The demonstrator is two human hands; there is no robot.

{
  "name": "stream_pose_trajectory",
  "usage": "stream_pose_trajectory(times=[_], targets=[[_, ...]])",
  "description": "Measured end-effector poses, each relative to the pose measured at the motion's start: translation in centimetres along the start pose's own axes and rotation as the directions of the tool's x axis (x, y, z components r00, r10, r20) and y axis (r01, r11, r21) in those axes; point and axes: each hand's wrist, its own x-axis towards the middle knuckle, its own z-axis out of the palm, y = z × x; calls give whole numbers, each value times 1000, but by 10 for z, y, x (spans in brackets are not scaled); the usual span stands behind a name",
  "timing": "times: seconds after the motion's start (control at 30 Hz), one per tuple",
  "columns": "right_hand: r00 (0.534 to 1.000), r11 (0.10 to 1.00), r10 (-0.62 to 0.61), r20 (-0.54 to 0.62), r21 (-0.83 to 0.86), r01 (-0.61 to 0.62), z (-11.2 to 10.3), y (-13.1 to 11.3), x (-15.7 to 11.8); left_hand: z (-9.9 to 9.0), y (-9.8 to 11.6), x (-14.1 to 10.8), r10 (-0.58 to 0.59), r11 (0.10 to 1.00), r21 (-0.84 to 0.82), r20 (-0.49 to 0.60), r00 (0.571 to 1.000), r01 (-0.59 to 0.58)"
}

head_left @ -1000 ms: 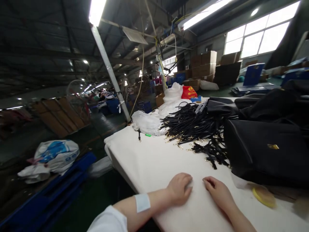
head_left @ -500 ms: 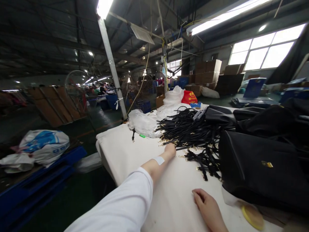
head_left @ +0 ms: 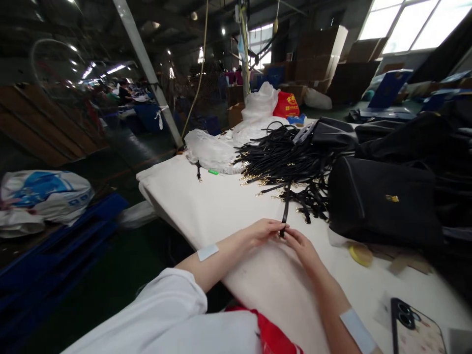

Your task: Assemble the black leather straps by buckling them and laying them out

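A black strap (head_left: 286,204) runs from the pile down to my two hands, its near end with a small metal fitting between them. My left hand (head_left: 267,230) pinches this end from the left. From the right, the fingers of my right hand (head_left: 299,242) close on the same end. Beyond them lies a large heap of black straps (head_left: 283,155) with gold clasps along its near edge. A smaller bunch of short black straps (head_left: 311,202) sits just in front of it. To the right stands a black bag (head_left: 383,196) with a gold-coloured plate.
Clear plastic bags (head_left: 212,150) and a red bag (head_left: 286,104) lie at the table's far side. A yellow tape roll (head_left: 361,255) and a phone (head_left: 416,327) are on the right. The white table (head_left: 177,191) drops off at left, near a blue pallet (head_left: 92,221).
My left hand has come back from the strap heap with one black strap. My right hand has moved up and in to meet it at the strap's end. The view has tilted down.
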Motion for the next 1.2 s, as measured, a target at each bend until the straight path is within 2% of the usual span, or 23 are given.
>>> stream_pose_trajectory(times=[0.1,0.17,0.27,0.3,0.33,0.37,0.43,0.5,0.57,0.63,0.73,0.9,0.97,1.07,1.13,1.2], targets=[[1000,1000,-3,31,19,3,4,-10,-10,20,2,-8,52,998,23,20,998,-53],[1000,1000,-2,25,6,2,1,-18,-18,24,11,-9,119,990,75,-48,992,-115],[1000,999,0,13,-39,0,-8,-30,-30,23,32,-11,272,955,180,-219,937,-235],[1000,998,2,12,-62,-1,-11,-35,-34,23,39,-13,335,932,225,-239,912,-283],[1000,996,5,12,-90,-3,-13,-39,-38,23,47,-15,412,891,295,-207,887,-345],[1000,992,6,12,-123,-4,-16,-43,-42,24,53,-18,495,824,382,-123,860,-419],[1000,978,1,5,-207,0,-22,-52,-49,27,63,-24,607,610,543,149,781,-577],[1000,951,-19,-22,-309,11,-29,-62,-58,32,68,-29,598,394,613,395,698,-684],[997,908,-41,-65,-419,10,-39,-73,-67,37,68,-34,544,318,626,495,678,-712],[993,857,-50,-111,-515,-14,-50,-86,-78,39,67,-38,473,310,649,528,705,-695],[990,793,-41,-135,-607,-49,-72,-105,-92,34,64,-42,346,320,713,526,777,-624],[981,726,48,-185,-668,-162,-126,-117,-103,9,63,-49,208,354,771,486,849,-529],[962,711,119,-247,-655,-256,-156,-115,-105,-11,65,-52,160,409,786,438,884,-464],[899,687,213,-382,-596,-416,-210,-114,-111,-54,70,-57,88,511,806,297,951,-299],[832,670,247,-497,-532,-517,-250,-119,-118,-88,75,-62,53,571,800,190,980,-186],[728,666,229,-646,-442,-601,-287,-129,-125,-122,82,-69,20,606,789,111,994,-100]])
